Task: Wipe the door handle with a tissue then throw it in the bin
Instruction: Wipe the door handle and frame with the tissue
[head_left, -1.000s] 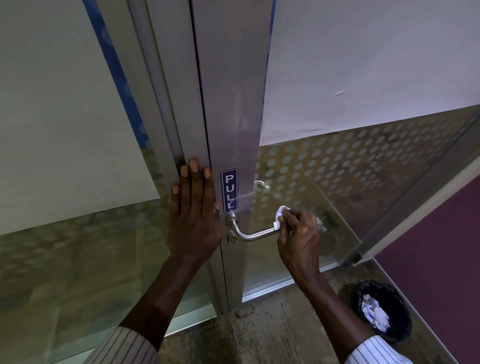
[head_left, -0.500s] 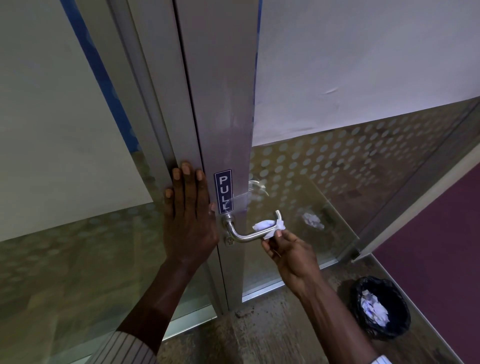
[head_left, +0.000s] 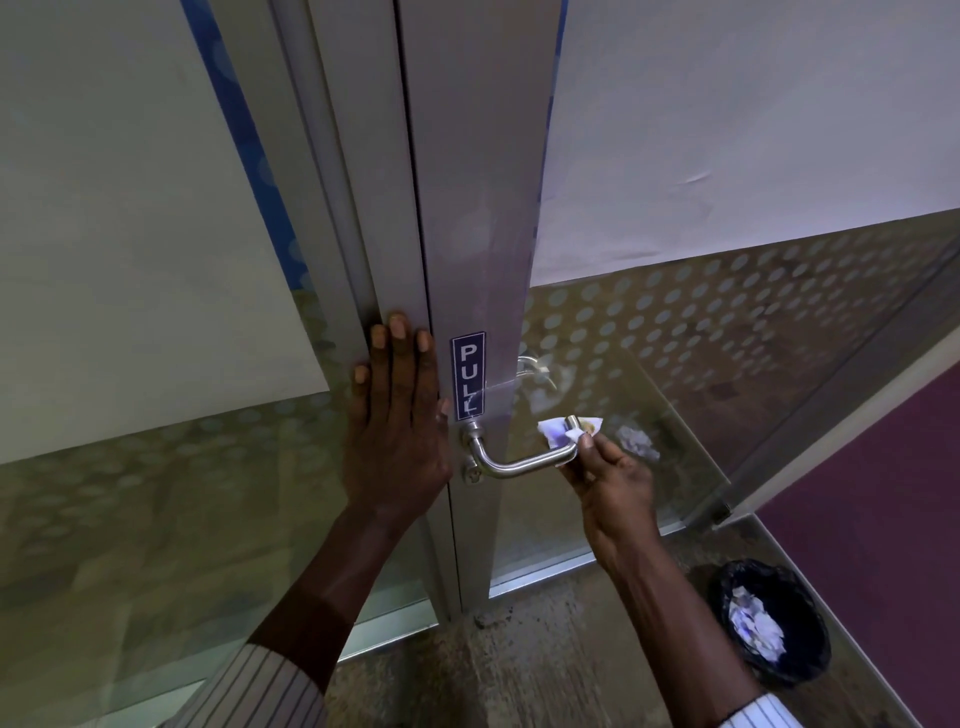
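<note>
A brushed-aluminium door stile (head_left: 467, 218) between frosted, dot-patterned glass panes fills the frame, and at its centre the bent stainless-steel lever handle (head_left: 519, 461) has the crumpled white tissue (head_left: 567, 429) pressed over its free end, pinched in the fingers of the right hand (head_left: 613, 478). The left hand (head_left: 397, 431) lies flat, fingers spread, on the frame beside the blue PULL sticker (head_left: 467, 375). Wiping looks underway, and the tissue has yet to go into the black-lined round bin (head_left: 769, 621) at lower right.

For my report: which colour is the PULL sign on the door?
The PULL sign is dark blue with white letters, seen clearly in the head view.
</note>
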